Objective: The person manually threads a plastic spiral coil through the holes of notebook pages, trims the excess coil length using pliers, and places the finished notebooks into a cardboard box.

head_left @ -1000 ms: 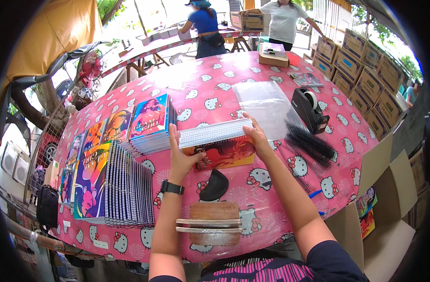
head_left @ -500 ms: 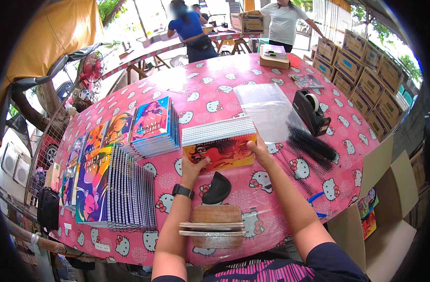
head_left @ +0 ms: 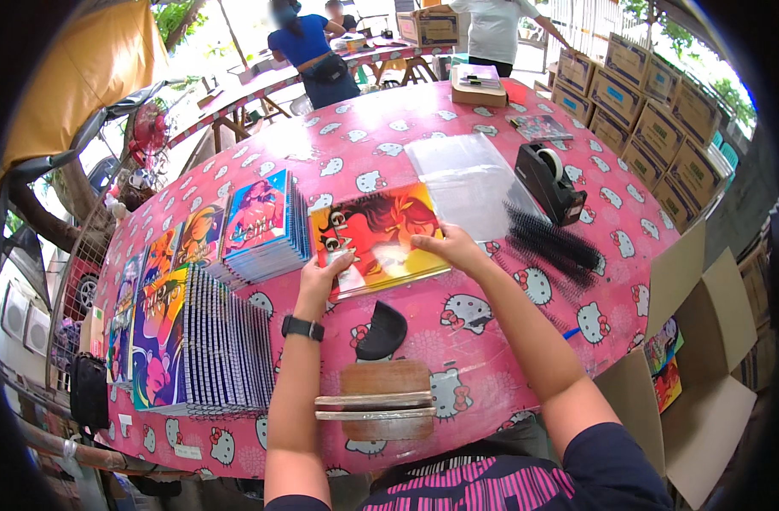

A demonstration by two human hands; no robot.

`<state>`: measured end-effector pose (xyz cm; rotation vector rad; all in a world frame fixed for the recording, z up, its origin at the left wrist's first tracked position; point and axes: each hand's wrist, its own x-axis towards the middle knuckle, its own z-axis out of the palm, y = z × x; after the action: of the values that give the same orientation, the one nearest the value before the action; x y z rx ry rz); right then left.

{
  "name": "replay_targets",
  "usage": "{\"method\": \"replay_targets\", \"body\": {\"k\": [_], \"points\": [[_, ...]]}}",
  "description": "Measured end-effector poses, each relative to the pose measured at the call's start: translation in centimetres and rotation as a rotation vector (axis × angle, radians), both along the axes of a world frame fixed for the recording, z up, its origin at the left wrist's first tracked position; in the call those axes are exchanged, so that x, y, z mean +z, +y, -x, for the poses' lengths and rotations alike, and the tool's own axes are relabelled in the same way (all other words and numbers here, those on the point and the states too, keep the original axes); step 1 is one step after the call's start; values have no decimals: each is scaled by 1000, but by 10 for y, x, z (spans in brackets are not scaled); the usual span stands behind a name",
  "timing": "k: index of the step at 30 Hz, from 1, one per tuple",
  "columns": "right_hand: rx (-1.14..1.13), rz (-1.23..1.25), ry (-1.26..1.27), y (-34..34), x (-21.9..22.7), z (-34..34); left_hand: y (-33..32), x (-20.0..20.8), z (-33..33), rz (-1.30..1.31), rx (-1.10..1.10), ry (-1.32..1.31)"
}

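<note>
Since the earlier frames the red-and-yellow notebook stack [head_left: 378, 238] has gone from tilted on edge, page edges up, to lying flat with cover up at table centre, and both hands have slid onto its near edge. Round table in pink cat-print cloth [head_left: 491, 315] fills the view. At 9 o'clock on it: fanned rows of spiral notebooks [head_left: 198, 341], bright covers, overlapping toward the left rim. At 10 to 11 o'clock, just beside the centre stack: a second stack with a blue-pink cover [head_left: 261, 223], apart from it by a thin gap. At 1 o'clock: clear plastic sleeves [head_left: 474, 175], touching the centre stack's far right corner. At 2 o'clock: black tape dispenser [head_left: 547, 180], with black spiral binding combs [head_left: 551, 247] just below it. At 6 o'clock near the table edge: wooden block tool with metal strips [head_left: 381, 404]; a black curved piece [head_left: 382, 330] sits just above it, between the forearms. Off the table at 4 o'clock: open cardboard box [head_left: 696, 375]. At 12 o'clock, far side: other people at a bench, more cartons stacked at 1 to 2 o'clock. Left hand [head_left: 323, 277], watch on wrist, fingers narrow and curled onto the stack's near left corner, gripping it. Right hand [head_left: 449, 249], fingers spread flat, pressing the cover near the right edge; cannot tell if the thumb is under.
</note>
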<state>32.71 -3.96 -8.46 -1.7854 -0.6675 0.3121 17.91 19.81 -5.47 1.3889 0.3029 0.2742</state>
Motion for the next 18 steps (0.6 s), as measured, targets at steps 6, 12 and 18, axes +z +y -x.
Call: {"method": "replay_targets", "body": {"k": [6, 12, 18], "points": [[-239, 196, -44, -29, 58, 19, 20, -16, -1, -174, -45, 202], [-385, -106, -173, -226, 146, 64, 15, -34, -17, -554, -40, 165], [-1218, -177, -235, -497, 135, 96, 43, -46, 49, -151, 195, 106]]}}
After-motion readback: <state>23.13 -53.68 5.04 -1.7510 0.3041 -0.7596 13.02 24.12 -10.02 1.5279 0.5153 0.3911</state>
